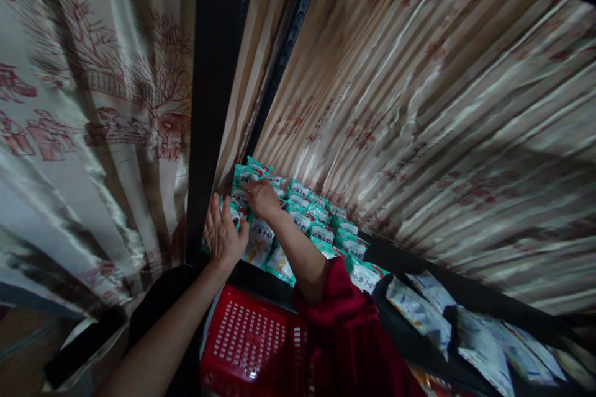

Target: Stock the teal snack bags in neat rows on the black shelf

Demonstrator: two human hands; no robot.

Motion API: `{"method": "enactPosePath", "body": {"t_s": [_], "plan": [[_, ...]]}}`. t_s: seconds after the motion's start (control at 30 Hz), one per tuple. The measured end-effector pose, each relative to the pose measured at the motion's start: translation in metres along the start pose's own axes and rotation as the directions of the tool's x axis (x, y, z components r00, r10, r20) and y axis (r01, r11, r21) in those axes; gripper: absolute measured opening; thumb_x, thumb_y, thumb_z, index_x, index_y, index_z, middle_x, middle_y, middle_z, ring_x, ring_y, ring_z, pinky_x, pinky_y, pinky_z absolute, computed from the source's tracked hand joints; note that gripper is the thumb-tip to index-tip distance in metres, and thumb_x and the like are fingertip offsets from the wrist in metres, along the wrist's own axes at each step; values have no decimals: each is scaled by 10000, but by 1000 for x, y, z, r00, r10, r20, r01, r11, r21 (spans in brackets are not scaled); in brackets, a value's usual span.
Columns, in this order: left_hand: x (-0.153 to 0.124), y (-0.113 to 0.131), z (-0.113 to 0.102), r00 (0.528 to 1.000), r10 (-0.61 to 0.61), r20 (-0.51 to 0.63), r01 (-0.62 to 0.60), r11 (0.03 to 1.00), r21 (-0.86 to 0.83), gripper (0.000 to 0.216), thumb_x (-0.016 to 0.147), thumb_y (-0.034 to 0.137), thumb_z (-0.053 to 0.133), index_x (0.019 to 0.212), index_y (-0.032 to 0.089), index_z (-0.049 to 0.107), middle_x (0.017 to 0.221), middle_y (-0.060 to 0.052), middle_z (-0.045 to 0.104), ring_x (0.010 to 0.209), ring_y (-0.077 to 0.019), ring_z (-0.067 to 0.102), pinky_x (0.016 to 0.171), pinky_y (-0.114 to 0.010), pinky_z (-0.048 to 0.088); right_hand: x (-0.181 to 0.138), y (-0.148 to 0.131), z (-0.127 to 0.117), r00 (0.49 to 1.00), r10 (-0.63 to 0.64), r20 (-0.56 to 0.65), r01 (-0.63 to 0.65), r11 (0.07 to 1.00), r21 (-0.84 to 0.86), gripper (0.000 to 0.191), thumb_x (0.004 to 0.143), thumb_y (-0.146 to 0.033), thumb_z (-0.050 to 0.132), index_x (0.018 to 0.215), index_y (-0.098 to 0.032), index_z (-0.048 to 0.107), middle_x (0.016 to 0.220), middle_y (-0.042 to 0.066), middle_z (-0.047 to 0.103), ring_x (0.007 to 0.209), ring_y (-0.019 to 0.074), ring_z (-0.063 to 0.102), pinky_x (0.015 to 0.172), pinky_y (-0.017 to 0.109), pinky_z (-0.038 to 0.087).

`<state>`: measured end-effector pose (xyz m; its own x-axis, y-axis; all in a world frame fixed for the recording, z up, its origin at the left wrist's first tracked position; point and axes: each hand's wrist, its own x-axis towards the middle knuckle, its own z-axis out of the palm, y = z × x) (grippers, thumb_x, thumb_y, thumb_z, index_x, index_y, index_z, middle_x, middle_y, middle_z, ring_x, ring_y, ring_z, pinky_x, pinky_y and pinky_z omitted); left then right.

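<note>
Several teal and white snack bags [261, 237] stand in rows on a black shelf, in the corner by a dark post. My left hand [224, 232] rests with its fingers stretched out against the bags at the left end, close to the post. Among the bags at the back left, my right hand [263, 198] reaches in with its fingers bent down at a bag. Its fingertips are partly hidden, so whether they grip that bag is unclear.
Below the shelf's front edge is a red plastic basket [246, 335]. Silver-white packets [419, 316] lie farther right on the shelf. A dark upright post [214, 105] rises at the left. Pleated printed curtains [419, 105] hang behind and to the left.
</note>
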<state>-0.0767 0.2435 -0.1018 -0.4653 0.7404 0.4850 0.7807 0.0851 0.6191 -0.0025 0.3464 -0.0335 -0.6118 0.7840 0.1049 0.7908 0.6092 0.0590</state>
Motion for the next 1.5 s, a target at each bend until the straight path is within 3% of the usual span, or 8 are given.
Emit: {"method": "enactPosePath", "body": {"t_s": [0.13,0.37,0.53,0.73,1.17,1.5], "plan": [[7,4,8,999,47,-2,-47,998,34,523,806,280,492,1306,131,460,1446,-161,362,1331,-324,313,1026,-488,337,5,4,7,998,-18,68,23,997,-72,257,894,-196,431,964,-162,676,986,96,705,988,201,569,951,314,321],[9,-2,15,998,58,27,-60,996,69,490,805,326,502,1266,160,513,1412,-142,421,1293,-321,370,1005,-481,364,15,6,9,993,62,104,-49,992,-120,273,895,-218,422,987,-175,674,970,118,698,1062,264,518,878,366,381],[9,-1,16,997,50,58,-54,996,69,508,769,314,546,1258,178,520,1423,-141,406,1304,-334,351,1008,-507,356,20,3,11,986,149,79,-140,984,-109,287,904,-249,415,976,-172,682,1023,113,690,1070,251,536,881,360,391],[11,-2,18,995,45,87,-53,994,93,484,773,286,544,1237,148,541,1429,-157,391,1306,-347,342,998,-513,372,26,5,20,968,189,163,-172,979,-110,279,882,-230,444,1004,-168,688,1029,113,698,1037,243,576,855,327,417],[15,-10,27,997,76,27,-75,997,-18,424,791,289,549,1189,145,564,1402,-149,422,1305,-326,353,1033,-472,363,32,11,28,974,224,17,-225,974,40,287,892,-243,439,1030,-234,691,1012,52,713,1037,202,581,887,285,421],[14,-8,22,997,47,68,-49,999,24,438,797,301,539,1204,142,568,1430,-148,391,1320,-329,330,1015,-480,373,32,7,25,979,203,14,-204,977,69,289,897,-232,428,1015,-219,691,1042,57,704,1038,190,582,935,291,388]]}}
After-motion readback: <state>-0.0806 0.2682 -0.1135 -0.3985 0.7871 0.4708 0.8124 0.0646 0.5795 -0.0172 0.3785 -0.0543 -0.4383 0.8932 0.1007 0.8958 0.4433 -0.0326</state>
